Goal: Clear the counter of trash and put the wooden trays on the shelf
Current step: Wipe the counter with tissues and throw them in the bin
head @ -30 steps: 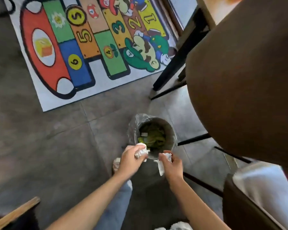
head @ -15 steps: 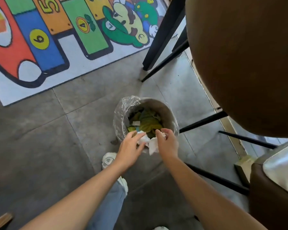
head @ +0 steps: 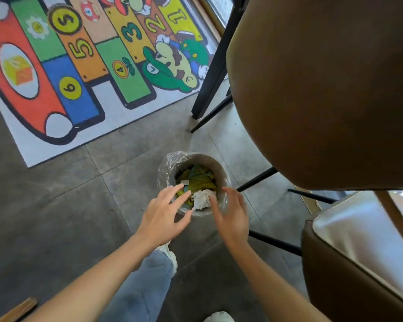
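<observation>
A brown upholstered chair back (head: 323, 89) filled the upper right, its black legs (head: 215, 66) standing on the grey tiled floor (head: 56, 205). A colourful numbered hopscotch rug (head: 75, 66) lay at upper left, well apart from the bin. A second brown seat with a pale cushion (head: 358, 247) occupied the lower right. At centre stood a small round waste bin (head: 222, 167) lined with a clear plastic bag (head: 166, 167), holding green and yellow wrappers (head: 199, 180). A crumpled white tissue (head: 203, 198) lay inside the bin at its near rim. The left hand (head: 163, 214) and right hand (head: 230, 212) hovered just above the near rim, fingers spread and straight, gripping nothing. A blue-jeaned leg (head: 140, 289) and white shoe (head: 169, 251) showed below.
</observation>
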